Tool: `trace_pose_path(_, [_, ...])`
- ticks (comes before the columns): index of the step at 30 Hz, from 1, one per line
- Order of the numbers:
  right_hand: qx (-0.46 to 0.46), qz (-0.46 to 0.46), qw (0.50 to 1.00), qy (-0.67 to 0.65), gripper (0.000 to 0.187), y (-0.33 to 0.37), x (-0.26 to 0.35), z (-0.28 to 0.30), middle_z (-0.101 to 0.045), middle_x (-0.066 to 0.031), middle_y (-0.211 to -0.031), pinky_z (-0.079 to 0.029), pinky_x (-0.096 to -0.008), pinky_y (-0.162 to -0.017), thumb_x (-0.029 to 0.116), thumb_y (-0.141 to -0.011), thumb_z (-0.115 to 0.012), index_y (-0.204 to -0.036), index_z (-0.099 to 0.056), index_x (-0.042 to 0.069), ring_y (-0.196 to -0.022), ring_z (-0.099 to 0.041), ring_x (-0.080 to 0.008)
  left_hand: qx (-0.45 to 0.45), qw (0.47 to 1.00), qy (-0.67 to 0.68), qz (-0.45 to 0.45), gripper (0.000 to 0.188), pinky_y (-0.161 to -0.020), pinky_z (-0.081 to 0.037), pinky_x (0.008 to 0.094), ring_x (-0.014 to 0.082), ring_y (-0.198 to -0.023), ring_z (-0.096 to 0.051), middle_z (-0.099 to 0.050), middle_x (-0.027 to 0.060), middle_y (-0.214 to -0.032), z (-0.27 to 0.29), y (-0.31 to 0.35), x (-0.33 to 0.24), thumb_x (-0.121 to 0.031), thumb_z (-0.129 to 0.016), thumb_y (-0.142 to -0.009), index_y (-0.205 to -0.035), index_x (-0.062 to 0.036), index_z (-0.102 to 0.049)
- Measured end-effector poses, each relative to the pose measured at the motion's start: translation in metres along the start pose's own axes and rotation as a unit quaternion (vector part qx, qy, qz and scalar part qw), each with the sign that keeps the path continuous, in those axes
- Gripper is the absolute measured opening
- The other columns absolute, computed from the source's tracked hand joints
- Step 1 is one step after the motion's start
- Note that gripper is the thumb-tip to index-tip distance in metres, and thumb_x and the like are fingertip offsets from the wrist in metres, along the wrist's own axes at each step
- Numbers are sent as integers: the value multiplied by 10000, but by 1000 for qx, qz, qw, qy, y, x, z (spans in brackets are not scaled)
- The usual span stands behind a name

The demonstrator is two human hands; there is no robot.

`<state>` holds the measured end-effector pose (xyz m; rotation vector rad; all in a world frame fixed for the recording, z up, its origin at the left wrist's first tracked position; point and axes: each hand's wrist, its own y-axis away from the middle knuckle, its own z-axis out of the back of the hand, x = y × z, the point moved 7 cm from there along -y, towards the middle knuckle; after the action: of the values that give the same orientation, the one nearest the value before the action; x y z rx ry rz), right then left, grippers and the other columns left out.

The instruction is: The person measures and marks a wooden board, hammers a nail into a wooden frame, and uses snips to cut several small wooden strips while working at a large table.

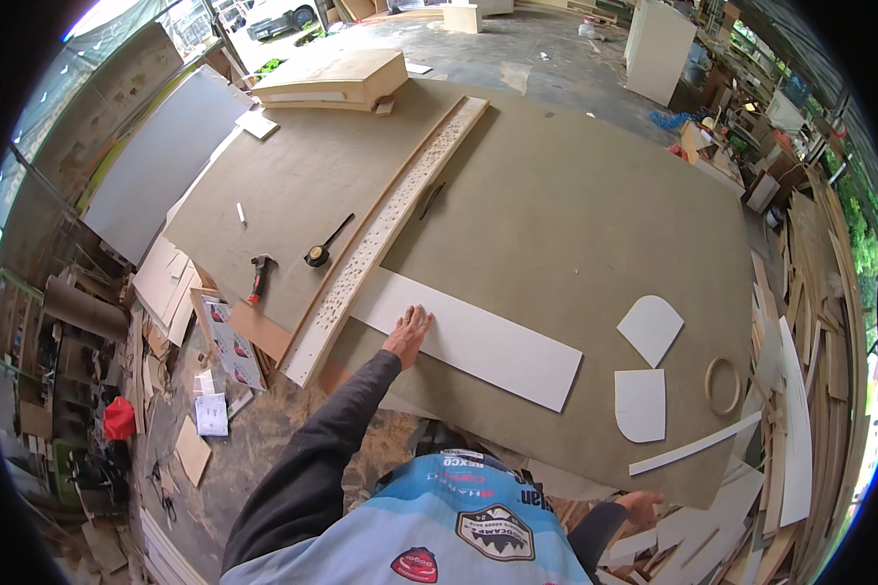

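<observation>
My left hand (409, 336) lies on a long white board (488, 341), fingers stretched out over its left part. The board rests on a large greenish-brown work table (576, 214), its left end against a long wooden strip (385, 234) dotted with many holes or spots. My right hand (640, 509) hangs low by the table's front right edge, below a thin white strip (695, 445). Its fingers look apart and I see nothing in them. Two white pieces with rounded edges, an upper one (652, 330) and a lower one (640, 406), lie to the right.
Left of the strip are a hammer (259, 279) and a tape measure (316, 255), partly pulled out. A wooden ring (722, 386) lies near the right edge. A box-like wooden piece (337, 78) stands at the far left. Offcuts (717, 517) crowd the floor at right.
</observation>
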<state>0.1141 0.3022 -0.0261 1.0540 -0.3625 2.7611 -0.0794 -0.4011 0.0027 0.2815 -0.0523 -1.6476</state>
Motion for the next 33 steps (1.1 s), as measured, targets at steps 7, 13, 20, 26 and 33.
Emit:
trace_pose_path(7, [206, 440, 831, -272, 387, 174, 116, 72, -573, -194, -1243, -432, -480, -1003, 236, -982, -595, -1270, -547, -19, -1167, -546, -376, -50, 998, 34, -31, 707, -1167, -319, 478, 396, -1446, -320, -367, 227, -1516, 11, 9, 6, 8, -558, -728, -1424, 23, -433])
trace_pose_path(13, [496, 633, 551, -223, 319, 407, 167, 100, -611, -166, -1232, -439, -452, -995, 184, -877, -650, -1156, -631, 32, -1150, -564, -323, -117, 990, 64, -55, 322, -969, -436, 428, 314, -1161, -549, -635, 146, -1104, 36, 34, 57, -67, -583, -745, -1047, 11, -661])
trace_pose_path(20, [514, 745, 410, -114, 508, 567, 159, 95, -473, -191, -1439, -336, -494, -1114, 258, -839, -651, -1296, -583, 46, -1360, -410, -353, -109, 992, -18, -59, 487, -1130, -321, 480, 373, -1336, -417, -486, 195, -1373, 61, 47, 138, -171, -662, -749, -1212, -22, -643])
trace_pose_path(26, [474, 789, 389, -34, 667, 614, 144, 93, -342, -199, -1569, -175, -590, -1198, 461, -899, -573, -1449, -490, 93, -1488, -242, -376, -99, 993, 1, -57, 565, -1152, -271, 529, 404, -1426, -302, -384, 209, -1488, 54, 42, 155, -154, -689, -746, -1292, -48, -587])
trace_pose_path(33, [473, 789, 390, -37, 711, 625, 142, 92, -272, -157, -1623, -107, -620, -1207, 566, -950, -485, -1514, -420, 138, -1515, -173, -374, -143, 986, -15, -79, 509, -1148, -279, 541, 423, -1411, -322, -387, 220, -1477, 49, 48, 140, -105, -676, -767, -1265, -39, -594])
